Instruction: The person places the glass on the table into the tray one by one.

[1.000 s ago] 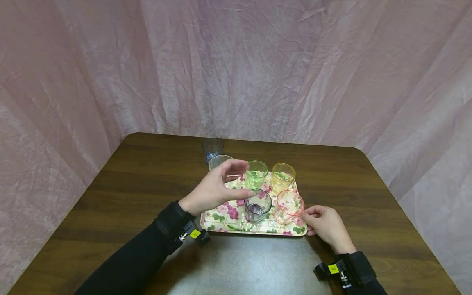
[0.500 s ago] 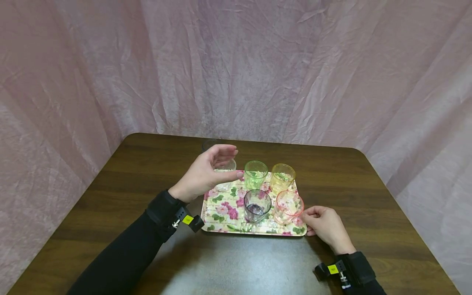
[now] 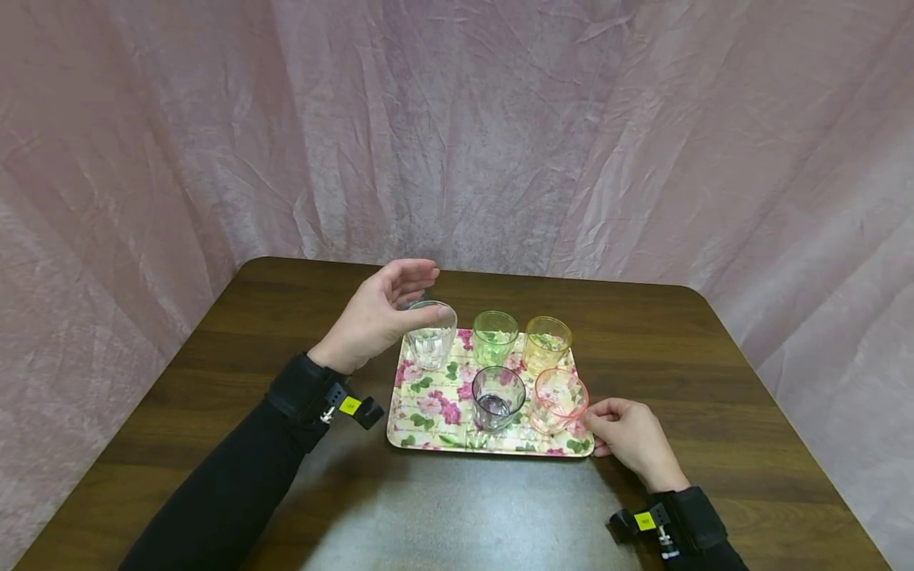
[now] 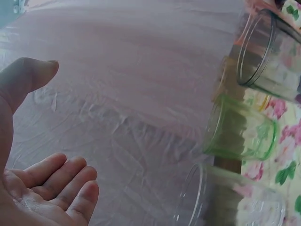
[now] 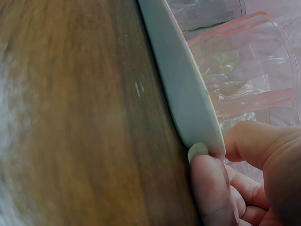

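Observation:
My left hand (image 3: 382, 313) hovers over the far left of the tray, thumb and fingers spread apart with nothing between them. Its thumb passes in front of a clear glass (image 3: 430, 349) standing on the tray's back left. A blue glass behind it is almost wholly hidden by the hand. With the right hand (image 3: 631, 436) I pinch the front right corner of the flowered tray (image 5: 188, 89). On that tray stand a green glass (image 3: 494, 341), a yellow glass (image 3: 547, 345), a grey glass (image 3: 498, 400) and a pink glass (image 3: 559, 403), all upright.
The brown wooden table (image 3: 714, 412) spreads around the tray and has rounded far corners. A pink curtain (image 3: 457, 143) hangs behind the table's far edge. The tray's front left part shows bare floral print.
My left hand has moved away from the grey glass, up and left past the clear glass toward the blue one. The right hand stays at the tray corner.

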`<state>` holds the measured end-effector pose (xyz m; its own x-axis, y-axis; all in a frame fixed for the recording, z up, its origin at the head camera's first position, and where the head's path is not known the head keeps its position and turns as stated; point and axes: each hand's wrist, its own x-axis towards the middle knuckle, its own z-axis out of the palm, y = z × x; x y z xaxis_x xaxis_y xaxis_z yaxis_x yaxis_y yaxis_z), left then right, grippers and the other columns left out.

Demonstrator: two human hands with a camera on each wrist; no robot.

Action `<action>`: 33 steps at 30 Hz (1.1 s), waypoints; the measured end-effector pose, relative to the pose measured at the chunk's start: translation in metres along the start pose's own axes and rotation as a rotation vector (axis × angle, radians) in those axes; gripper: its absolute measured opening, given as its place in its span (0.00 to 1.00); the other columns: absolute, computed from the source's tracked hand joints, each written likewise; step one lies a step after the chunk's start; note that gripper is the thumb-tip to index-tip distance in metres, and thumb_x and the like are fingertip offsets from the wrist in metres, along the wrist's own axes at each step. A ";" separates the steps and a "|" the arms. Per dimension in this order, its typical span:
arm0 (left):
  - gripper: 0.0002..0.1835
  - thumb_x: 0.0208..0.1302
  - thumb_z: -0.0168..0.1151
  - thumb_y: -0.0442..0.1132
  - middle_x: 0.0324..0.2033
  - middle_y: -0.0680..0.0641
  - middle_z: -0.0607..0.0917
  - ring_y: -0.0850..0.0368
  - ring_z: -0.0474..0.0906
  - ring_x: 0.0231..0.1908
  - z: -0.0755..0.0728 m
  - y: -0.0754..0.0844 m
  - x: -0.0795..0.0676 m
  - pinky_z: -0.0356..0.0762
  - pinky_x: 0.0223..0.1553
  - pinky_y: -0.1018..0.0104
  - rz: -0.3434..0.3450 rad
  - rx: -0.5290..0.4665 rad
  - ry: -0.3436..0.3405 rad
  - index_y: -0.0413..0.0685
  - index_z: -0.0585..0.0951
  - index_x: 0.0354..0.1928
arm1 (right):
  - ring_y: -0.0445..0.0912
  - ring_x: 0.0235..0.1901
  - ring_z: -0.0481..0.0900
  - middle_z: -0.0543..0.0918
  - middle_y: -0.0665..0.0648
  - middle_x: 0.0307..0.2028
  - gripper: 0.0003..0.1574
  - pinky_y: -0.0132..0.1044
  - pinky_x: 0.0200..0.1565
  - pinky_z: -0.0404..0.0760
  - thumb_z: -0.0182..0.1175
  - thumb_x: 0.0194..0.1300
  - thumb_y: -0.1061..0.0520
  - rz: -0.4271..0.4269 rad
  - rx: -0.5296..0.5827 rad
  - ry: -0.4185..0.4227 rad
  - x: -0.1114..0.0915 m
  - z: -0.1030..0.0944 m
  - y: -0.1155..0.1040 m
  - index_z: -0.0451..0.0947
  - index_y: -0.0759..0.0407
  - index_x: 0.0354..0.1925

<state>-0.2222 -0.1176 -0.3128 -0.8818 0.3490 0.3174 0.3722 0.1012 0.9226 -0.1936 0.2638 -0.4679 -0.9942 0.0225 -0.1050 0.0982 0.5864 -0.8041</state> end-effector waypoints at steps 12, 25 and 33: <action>0.33 0.64 0.67 0.30 0.63 0.39 0.71 0.51 0.66 0.61 -0.021 0.000 0.009 0.60 0.66 0.50 0.002 -0.001 0.079 0.32 0.64 0.68 | 0.48 0.21 0.81 0.83 0.56 0.26 0.10 0.37 0.23 0.84 0.65 0.66 0.57 0.014 -0.011 -0.008 0.000 0.000 -0.002 0.83 0.65 0.38; 0.37 0.62 0.71 0.39 0.62 0.45 0.71 0.56 0.67 0.61 -0.050 -0.036 0.027 0.63 0.65 0.57 -0.042 0.004 0.164 0.42 0.65 0.69 | 0.48 0.21 0.81 0.83 0.56 0.26 0.09 0.37 0.22 0.84 0.65 0.66 0.57 0.016 -0.006 -0.006 0.001 0.000 -0.002 0.83 0.64 0.37; 0.39 0.60 0.74 0.44 0.61 0.46 0.71 0.55 0.68 0.60 -0.062 -0.059 0.037 0.65 0.64 0.56 -0.043 -0.014 0.209 0.43 0.65 0.69 | 0.48 0.21 0.81 0.83 0.56 0.26 0.10 0.37 0.23 0.84 0.64 0.67 0.57 0.021 -0.021 -0.006 0.001 -0.001 -0.003 0.83 0.65 0.38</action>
<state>-0.2949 -0.1680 -0.3416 -0.9383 0.1438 0.3146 0.3300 0.0989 0.9388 -0.1952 0.2628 -0.4651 -0.9917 0.0303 -0.1248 0.1178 0.6027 -0.7892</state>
